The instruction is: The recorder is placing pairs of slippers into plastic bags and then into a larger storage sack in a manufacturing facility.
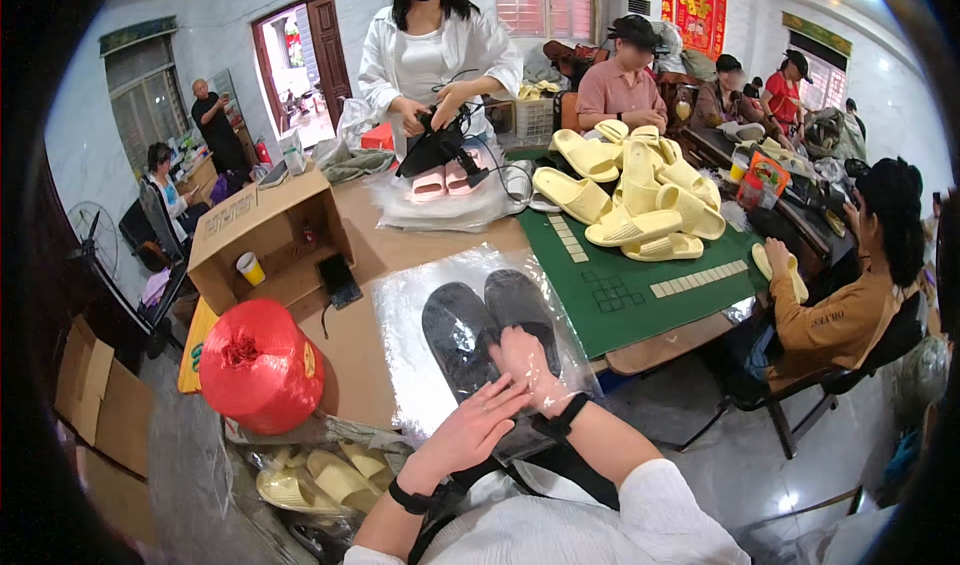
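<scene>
A pair of dark grey slippers (458, 325) lies side by side in a clear plastic bag (400, 365) on the brown table, toes pointing away from me. My right hand (525, 360) reaches in at the bag's near end, seemingly under the film. Its fingers are curled against the right slipper (512, 293); their tips are hidden. My left hand (475, 423) is open, fingers stretched out over the near edge of the bag, close to my right wrist. Whether it presses on the film I cannot tell.
Left of the bag are a red twine roll (262, 365), a black phone (339, 282) and an open cardboard box (262, 227). Yellow slippers (635, 200) are heaped on a green mat (600, 310). Across the table a person handles a black item above pink slippers (445, 179).
</scene>
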### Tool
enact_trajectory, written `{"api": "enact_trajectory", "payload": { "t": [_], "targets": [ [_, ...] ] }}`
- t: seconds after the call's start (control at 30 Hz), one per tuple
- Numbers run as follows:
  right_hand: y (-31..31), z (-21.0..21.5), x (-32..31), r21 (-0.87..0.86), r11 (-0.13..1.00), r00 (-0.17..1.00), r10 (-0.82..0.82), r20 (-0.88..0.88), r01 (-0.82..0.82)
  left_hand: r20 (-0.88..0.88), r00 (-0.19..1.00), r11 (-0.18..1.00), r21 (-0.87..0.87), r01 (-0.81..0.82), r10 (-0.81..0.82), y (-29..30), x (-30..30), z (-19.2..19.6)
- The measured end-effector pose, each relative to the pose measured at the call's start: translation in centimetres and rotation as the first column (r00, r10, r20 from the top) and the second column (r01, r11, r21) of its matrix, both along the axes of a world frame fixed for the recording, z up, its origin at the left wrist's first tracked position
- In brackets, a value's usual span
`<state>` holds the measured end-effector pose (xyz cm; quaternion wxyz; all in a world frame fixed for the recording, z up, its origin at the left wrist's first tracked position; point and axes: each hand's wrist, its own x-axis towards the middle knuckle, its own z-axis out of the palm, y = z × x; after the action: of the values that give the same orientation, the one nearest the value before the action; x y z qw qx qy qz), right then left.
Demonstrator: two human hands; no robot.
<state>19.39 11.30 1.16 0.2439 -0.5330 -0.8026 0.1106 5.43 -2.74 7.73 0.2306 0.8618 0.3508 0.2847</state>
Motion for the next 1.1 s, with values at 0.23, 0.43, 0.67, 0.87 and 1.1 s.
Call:
{"api": "enact_trajectory", "payload": {
  "t": [0.23, 0.43, 0.67, 0.87, 1.1],
  "targets": [
    [3.5, -0.3, -2.4, 0.220, 0.967, 0.975, -0.081, -0.208, 0.127, 0.004, 0.977, 0.961, 0.183, -0.208, 0.211, 0.0, -2.6, 0.6],
    [-3.3, 1.1, 0.1, 0.208, 0.977, 0.969, 0.086, -0.232, -0.037, -0.040, 0.657, 0.647, 0.222, -0.729, 0.753, -1.3, -3.7, -5.4],
    [-11.6, 2.2, 12.2, 0.326, 0.943, 0.884, 0.203, -0.420, -0.062, 0.186, 0.587, 0.608, -0.383, -0.695, 0.788, -3.3, -6.1, -7.7],
    [-8.2, 2.7, 15.2, 0.205, 0.978, 0.971, 0.078, -0.225, -0.031, 0.375, 0.534, 0.639, -0.591, -0.493, 0.758, -3.3, -5.8, -7.0],
    [-6.3, 0.5, 15.8, 0.148, 0.879, 0.866, 0.474, -0.162, -0.454, 0.383, 0.601, 0.704, -0.505, -0.499, 0.701, -3.7, -7.4, -8.5]
  ]
}}
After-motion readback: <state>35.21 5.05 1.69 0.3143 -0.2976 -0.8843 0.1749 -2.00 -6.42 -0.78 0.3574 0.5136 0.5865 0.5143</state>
